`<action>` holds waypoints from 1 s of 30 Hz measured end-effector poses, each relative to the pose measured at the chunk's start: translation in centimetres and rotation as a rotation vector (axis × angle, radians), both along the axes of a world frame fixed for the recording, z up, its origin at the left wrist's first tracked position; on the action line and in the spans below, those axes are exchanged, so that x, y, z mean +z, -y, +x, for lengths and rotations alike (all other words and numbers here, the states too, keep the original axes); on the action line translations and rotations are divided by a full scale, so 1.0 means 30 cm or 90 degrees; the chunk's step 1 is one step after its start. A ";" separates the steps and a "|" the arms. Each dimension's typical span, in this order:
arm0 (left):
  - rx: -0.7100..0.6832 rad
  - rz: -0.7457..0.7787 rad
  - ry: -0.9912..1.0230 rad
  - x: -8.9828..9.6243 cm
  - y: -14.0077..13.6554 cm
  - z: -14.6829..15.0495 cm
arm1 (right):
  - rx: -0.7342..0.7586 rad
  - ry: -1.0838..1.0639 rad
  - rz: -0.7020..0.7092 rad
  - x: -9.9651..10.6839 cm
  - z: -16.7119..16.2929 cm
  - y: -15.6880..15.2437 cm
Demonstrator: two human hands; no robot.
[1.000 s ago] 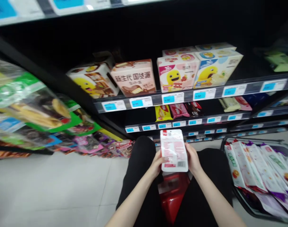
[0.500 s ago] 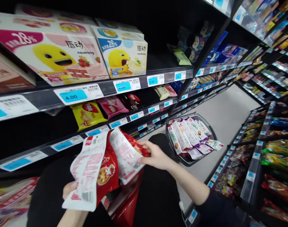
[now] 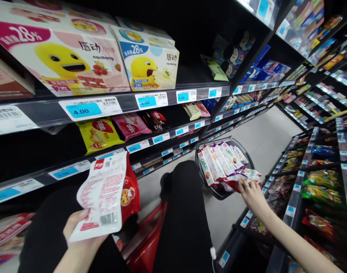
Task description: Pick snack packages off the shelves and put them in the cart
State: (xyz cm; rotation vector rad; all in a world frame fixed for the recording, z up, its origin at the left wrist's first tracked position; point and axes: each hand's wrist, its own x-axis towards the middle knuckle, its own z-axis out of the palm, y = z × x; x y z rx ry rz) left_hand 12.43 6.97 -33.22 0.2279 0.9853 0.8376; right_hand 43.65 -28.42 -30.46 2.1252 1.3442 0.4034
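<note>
My left hand (image 3: 80,227) grips red-and-white snack packets (image 3: 105,197) at their lower edge, thumb on the white printed back. A red front with a cookie picture shows behind that back; how many packets are in the hand, I cannot tell. Out to the right, my right hand (image 3: 251,193) is closed on a red snack packet (image 3: 233,184) at the near right edge of a dark basket (image 3: 217,194). Several white packets (image 3: 219,161) with red and purple ends lie side by side inside the basket, which stands on the floor.
Boxed cakes (image 3: 79,64) and wafer packs (image 3: 99,134) sit on the dark shelves at left. A red container (image 3: 146,242) is between my legs (image 3: 187,212). Snack racks (image 3: 324,185) line the right, beside the grey aisle floor (image 3: 264,131).
My right hand has left the packets in my left hand and moved right to the basket, carrying a red packet. My left hand still holds its packets, slightly further left.
</note>
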 end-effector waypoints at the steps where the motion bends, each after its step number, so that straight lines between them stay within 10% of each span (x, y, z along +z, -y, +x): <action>1: 0.013 -0.028 -0.034 0.009 0.006 0.009 | 0.010 0.020 -0.017 -0.043 -0.002 0.006; 10: 0.024 -0.062 -0.028 0.009 0.009 0.002 | -0.069 -0.065 0.002 -0.265 -0.015 -0.074; 30: -0.020 -0.032 -0.030 0.017 0.026 0.019 | -0.208 -0.190 0.080 -0.262 0.029 -0.136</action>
